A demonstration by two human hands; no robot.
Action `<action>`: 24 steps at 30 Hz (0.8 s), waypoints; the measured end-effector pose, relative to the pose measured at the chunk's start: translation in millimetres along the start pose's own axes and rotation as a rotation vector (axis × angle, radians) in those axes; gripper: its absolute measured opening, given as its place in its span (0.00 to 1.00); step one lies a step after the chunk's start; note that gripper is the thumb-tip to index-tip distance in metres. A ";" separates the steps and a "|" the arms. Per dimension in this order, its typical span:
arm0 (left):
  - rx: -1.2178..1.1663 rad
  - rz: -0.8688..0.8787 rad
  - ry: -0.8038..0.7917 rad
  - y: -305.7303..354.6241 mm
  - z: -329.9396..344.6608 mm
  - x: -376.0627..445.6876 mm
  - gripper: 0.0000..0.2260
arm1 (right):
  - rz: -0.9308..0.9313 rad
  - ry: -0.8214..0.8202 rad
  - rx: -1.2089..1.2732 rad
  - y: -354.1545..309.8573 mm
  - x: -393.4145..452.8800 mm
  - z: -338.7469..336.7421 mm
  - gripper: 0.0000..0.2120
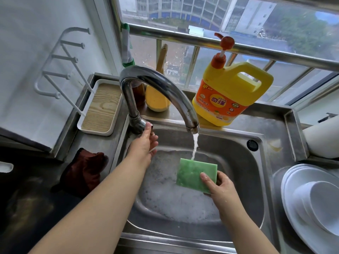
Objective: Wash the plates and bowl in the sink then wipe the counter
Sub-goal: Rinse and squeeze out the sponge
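Nearest you, the steel sink point(260, 180) holds grey, foamy water, and your right hand point(221, 186) pinches a flat green sponge point(194, 176) by its near right corner, thumb on top and fingers curled beneath, with the tap's stream landing on its far edge. To the right, on the steel counter, white plates point(293, 182) sit stacked with a white bowl point(322, 204) tilted on top, out of the basin. A dark brown cloth point(84, 171) lies crumpled on the left counter. Farther in, your left hand point(145, 142) reaches to the base of the curved chrome tap point(156, 85), thumb touching it, fingers loosely bent; you cannot tell whether they grip anything. At the far left stands a white tray point(99, 107) with a wood-grain floor and a white wire rack point(60, 61). On the far ledge a yellow pump jug of dish soap point(231, 92) carries an orange label reading "KEON". Behind it run steel window rails point(238, 48).
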State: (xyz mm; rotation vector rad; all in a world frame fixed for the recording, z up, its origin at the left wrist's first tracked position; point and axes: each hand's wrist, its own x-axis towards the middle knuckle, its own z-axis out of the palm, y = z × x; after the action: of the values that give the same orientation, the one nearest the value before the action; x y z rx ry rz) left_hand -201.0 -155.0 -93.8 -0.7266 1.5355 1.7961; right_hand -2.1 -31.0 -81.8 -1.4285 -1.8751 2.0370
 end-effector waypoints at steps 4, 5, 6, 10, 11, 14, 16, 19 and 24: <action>-0.118 -0.006 0.103 -1.8 12.4 -0.4 0.17 | 0.003 0.015 -0.015 5.8 -0.1 0.3 0.10; -0.133 0.016 0.147 -2.7 16.3 -1.8 0.17 | 0.000 0.017 -0.010 6.8 -0.1 1.3 0.10; -0.149 0.041 0.193 -4.2 20.7 -3.8 0.17 | -0.003 0.020 -0.003 7.9 -0.4 2.1 0.10; -0.266 0.099 0.331 -7.4 34.9 -8.7 0.17 | -0.021 0.032 0.019 10.6 0.3 3.2 0.07; -0.295 0.096 0.341 -6.3 36.8 -9.5 0.16 | -0.027 0.036 0.019 11.0 0.7 2.4 0.07; -0.361 0.069 0.347 -4.1 42.0 -9.9 0.15 | -0.038 0.048 0.015 12.4 1.4 -1.7 0.07; -0.342 0.075 0.352 -6.4 42.5 -8.7 0.16 | -0.030 0.054 0.007 14.6 1.8 -4.8 0.08; -0.229 0.085 0.267 -7.7 32.4 -6.7 0.17 | -0.016 0.039 -0.010 15.5 2.3 -6.2 0.07; 0.438 0.153 -0.082 -30.7 -2.1 -23.6 0.12 | -0.125 0.020 -0.254 12.3 4.0 -5.5 0.10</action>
State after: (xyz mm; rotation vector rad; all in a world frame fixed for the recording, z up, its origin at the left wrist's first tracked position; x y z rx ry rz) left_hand -162.3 -157.0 -95.2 -0.3271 1.8823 1.4915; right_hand 5.5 -27.8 -93.2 -1.3319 -2.2182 1.7756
